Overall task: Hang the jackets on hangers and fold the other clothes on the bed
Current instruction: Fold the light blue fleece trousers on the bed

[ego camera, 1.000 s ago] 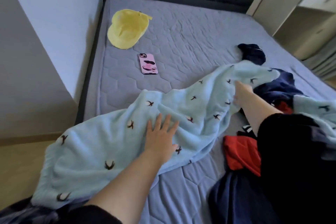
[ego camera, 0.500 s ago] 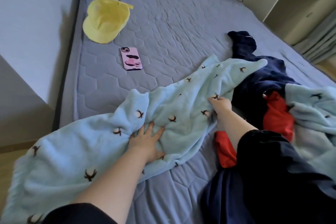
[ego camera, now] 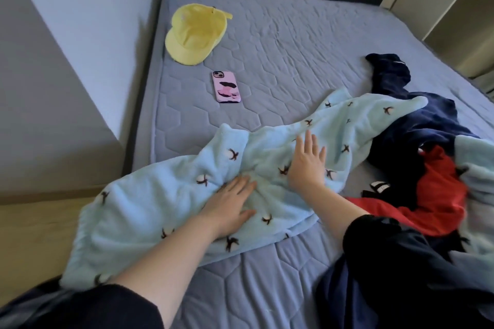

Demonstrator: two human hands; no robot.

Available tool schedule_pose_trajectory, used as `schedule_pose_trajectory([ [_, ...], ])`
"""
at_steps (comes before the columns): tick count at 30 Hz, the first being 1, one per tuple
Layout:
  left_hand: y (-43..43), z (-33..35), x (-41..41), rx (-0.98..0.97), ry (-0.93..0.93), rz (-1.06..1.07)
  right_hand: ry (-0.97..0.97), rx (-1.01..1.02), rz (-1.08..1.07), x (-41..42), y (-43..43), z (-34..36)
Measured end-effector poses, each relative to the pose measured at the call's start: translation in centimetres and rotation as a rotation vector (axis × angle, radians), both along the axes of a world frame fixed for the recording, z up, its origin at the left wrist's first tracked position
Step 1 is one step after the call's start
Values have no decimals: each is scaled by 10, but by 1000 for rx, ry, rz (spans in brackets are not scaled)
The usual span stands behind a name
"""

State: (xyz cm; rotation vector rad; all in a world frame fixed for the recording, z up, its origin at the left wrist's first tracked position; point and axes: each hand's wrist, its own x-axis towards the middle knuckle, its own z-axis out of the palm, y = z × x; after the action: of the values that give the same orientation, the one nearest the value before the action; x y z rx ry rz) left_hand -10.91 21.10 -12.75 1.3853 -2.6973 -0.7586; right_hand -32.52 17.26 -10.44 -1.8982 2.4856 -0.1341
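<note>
pressing the pale blue fleece, left hand and right hand, fingers straight, open mattress beyond

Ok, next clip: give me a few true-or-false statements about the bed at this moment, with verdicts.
1. The left hand and the right hand both press flat on the light blue garment. True.
2. The phone lies on top of the yellow cap. False: it lies on the mattress, apart from the cap.
3. The right hand grips the red garment. False: it rests on the light blue garment, with the red one off to its right.
4. A navy garment lies against the red garment. True.
</note>
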Motion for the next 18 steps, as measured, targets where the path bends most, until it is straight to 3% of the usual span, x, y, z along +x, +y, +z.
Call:
schedule_pose_trajectory([
  [4,17,16,65,-283,220,103,-143,-33,278,85,0,7],
  [6,16,13,97,-515,250,335,-172,-59,411,124,3,7],
  [7,14,12,113,-530,233,524,-182,-75,479,143,4,6],
  [8,12,12,129,-455,198,743,-192,-88,544,161,6,5],
  [10,14,4,157,-118,89,1126,-200,-46,651,191,9,-2],
  [12,22,-6,185,283,173,1342,-138,107,720,212,12,-15],
  [15,33,-15,213,751,480,1459,26,280,745,224,20,-38],
  [18,40,-20,231,1015,638,1426,86,256,736,223,25,-48],
])
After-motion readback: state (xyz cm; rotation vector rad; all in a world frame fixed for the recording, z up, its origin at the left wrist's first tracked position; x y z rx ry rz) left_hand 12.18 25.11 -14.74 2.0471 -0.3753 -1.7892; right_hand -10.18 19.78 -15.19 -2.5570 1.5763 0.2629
